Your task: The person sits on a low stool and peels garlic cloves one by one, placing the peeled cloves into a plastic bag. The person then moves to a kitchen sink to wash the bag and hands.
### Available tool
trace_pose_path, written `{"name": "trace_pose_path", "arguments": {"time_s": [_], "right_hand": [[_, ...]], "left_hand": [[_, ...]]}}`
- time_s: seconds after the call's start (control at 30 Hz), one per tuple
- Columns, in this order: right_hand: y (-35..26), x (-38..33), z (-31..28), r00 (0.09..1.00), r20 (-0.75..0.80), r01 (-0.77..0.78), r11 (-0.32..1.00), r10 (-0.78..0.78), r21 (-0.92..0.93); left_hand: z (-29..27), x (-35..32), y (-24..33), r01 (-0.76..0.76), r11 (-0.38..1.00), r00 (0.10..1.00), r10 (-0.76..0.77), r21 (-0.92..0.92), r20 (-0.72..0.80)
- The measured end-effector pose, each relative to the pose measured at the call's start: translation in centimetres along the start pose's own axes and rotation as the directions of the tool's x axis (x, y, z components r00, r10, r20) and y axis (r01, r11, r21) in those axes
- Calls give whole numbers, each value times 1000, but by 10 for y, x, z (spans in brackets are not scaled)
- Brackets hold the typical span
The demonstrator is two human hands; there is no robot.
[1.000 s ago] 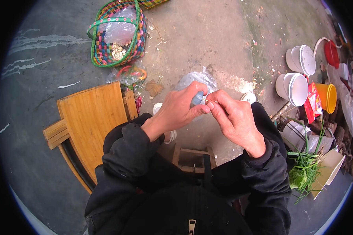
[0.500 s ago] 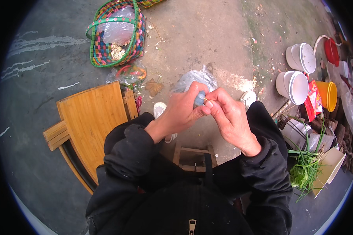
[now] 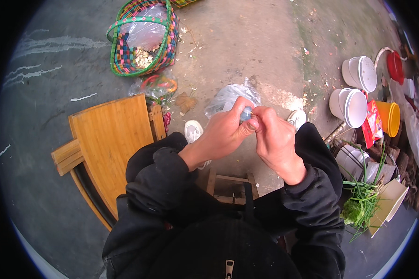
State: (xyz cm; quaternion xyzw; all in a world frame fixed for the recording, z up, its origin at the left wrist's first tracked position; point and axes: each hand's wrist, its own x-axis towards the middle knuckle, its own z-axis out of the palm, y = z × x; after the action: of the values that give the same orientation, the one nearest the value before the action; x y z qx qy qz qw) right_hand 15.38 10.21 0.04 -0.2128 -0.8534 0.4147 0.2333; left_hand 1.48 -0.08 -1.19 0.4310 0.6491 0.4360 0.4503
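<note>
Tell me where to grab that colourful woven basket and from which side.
Grip the woven basket by its green hoop handle, coming from above. It stands upright on the ground with the handle over its open mouth, and the clear plastic bag inside fills the opening, so the rim gives less free hold.

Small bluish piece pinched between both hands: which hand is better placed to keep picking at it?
Right, probably. The left hand grips the small bluish piece between thumb and fingers, steadying it. The right hand has its fingertips on the exposed end, free to work.
</note>
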Motion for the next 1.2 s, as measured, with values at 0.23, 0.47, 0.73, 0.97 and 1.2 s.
{"name": "trace_pose_path", "arguments": {"time_s": [0.23, 0.47, 0.73, 0.97, 1.2], "right_hand": [[-1, 7, -1, 903, 195, -411, 637, 383, 652], [-2, 12, -28, 879, 289, -461, 831, 379, 311], [-2, 10, -26, 946, 232, -279, 935, 229, 217], [0, 5, -25, 952, 233, -232, 964, 199, 125], [0, 0, -21, 938, 238, -322, 887, 252, 330]], "left_hand": [[8, -3, -4, -61, 986, 998, 56, 156, 31], [0, -2, -2, -54, 996, 998, 55, 68, -19], [-5, 2, -3, -41, 980, 998, 49, 195, -35], [-4, 4, -8, -139, 895, 981, 183, 425, -64], [-2, 5, -7, -122, 978, 993, 119, 172, 25]]}}
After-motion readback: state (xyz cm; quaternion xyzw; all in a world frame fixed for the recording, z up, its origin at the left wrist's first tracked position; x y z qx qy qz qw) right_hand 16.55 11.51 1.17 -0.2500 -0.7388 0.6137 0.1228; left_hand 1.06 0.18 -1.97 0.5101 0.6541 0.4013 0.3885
